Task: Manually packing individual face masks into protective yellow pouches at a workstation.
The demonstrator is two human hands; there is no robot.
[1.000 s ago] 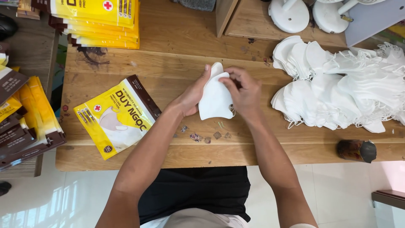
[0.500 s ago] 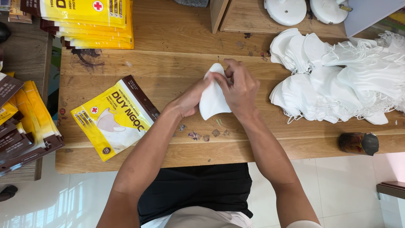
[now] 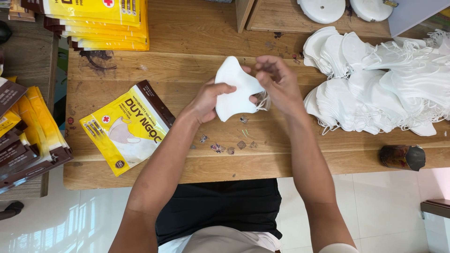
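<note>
Over the middle of the wooden table (image 3: 197,168) I hold a folded white face mask (image 3: 234,89) in the air. My left hand (image 3: 208,98) pinches its left edge, thumb on top. My right hand (image 3: 276,84) grips the mask's right side, its fingers curled around the thin white ear loops. A yellow and brown pouch (image 3: 124,126) with a mask picture lies flat on the table, left of my left arm.
A large heap of white masks (image 3: 375,79) covers the table's right side. Stacked yellow pouches (image 3: 101,23) sit at the back left, and more pouches (image 3: 26,136) lie on a side surface at far left. A small dark jar (image 3: 402,157) lies near the front right edge.
The mask has been turned and opened out wider between my hands. My right hand has shifted from covering its top to pinching the ear loops on its right side.
</note>
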